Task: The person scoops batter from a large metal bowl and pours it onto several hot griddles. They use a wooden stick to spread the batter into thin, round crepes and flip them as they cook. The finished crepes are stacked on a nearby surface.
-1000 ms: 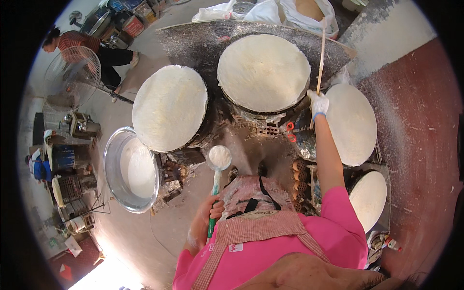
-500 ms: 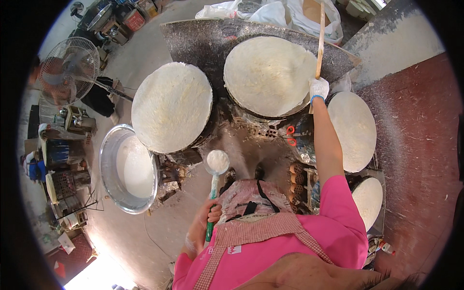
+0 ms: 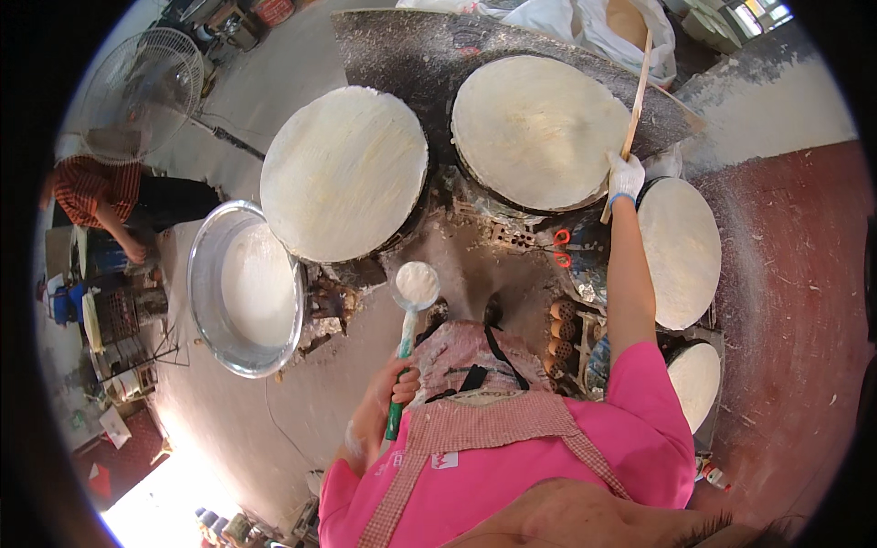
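My left hand (image 3: 393, 384) is wrapped round the green handle of a ladle (image 3: 405, 342), whose bowl holds white batter. In a white glove, my right hand (image 3: 625, 175) grips a long, flat wooden stick (image 3: 637, 96) near its lower end. That hand is at the right edge of the far middle griddle, covered by a round white batter sheet (image 3: 539, 132). Another batter sheet (image 3: 344, 173) covers the griddle at the left, and a third sheet (image 3: 679, 254) lies right of my right forearm. Left of the ladle, a large metal basin (image 3: 197, 292) contains white batter (image 3: 262, 288).
A smaller pale round (image 3: 694, 385) is beside my right elbow. Orange-handled scissors (image 3: 562, 248) and stacked perforated briquettes (image 3: 562, 331) stand between the griddles and me. A dark board (image 3: 393, 46) backs the griddles. At the left are a fan (image 3: 144, 96) and another person (image 3: 91, 192).
My view has shifted, so the griddles and basin appear higher. Both hands keep their holds on the ladle and the stick. The other person at the left shows more fully now.
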{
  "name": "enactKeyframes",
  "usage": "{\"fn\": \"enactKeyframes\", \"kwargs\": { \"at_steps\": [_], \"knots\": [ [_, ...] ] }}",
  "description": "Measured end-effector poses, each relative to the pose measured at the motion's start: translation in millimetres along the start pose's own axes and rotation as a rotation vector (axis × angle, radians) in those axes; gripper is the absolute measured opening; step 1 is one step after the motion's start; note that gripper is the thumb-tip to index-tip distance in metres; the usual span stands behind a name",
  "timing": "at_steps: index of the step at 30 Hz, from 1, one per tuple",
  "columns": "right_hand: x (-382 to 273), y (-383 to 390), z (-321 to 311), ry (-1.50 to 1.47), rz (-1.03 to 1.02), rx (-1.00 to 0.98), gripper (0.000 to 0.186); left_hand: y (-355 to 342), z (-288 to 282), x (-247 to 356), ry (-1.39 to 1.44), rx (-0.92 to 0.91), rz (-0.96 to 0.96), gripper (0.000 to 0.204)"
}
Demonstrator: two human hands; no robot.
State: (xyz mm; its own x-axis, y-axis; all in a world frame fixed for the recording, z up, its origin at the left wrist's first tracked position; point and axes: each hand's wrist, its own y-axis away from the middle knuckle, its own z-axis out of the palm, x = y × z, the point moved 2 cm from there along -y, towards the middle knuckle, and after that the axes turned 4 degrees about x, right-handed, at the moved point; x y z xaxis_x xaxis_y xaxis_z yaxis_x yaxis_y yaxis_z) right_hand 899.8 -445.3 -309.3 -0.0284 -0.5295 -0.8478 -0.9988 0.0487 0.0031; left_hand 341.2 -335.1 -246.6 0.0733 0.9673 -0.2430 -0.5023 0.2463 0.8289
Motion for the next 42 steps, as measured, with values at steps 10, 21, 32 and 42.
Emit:
{"fn": "enactKeyframes", "kwargs": {
  "at_steps": [10,21,32,42],
  "knots": [
    [-75.6,21.2,9.4,-0.048,-0.273,0.028,0.042,-8.3,13.5,-14.0,-0.057,-0.008,0.030,0.028],
    [61.8,56.7,-57.4,0.051,-0.088,0.168,0.029,-24.8,9.9,-42.9,0.030,-0.026,-0.017,0.028],
    [98.0,1.6,-17.4,-0.188,0.044,0.246,0.017,-15.6,48.8,-56.7,-0.108,-0.007,0.075,0.021],
    [107.2,-52.9,35.9,-0.549,0.205,-0.141,0.021,-9.2,32.8,-67.8,-0.158,0.034,0.077,0.036]
  ]
}}
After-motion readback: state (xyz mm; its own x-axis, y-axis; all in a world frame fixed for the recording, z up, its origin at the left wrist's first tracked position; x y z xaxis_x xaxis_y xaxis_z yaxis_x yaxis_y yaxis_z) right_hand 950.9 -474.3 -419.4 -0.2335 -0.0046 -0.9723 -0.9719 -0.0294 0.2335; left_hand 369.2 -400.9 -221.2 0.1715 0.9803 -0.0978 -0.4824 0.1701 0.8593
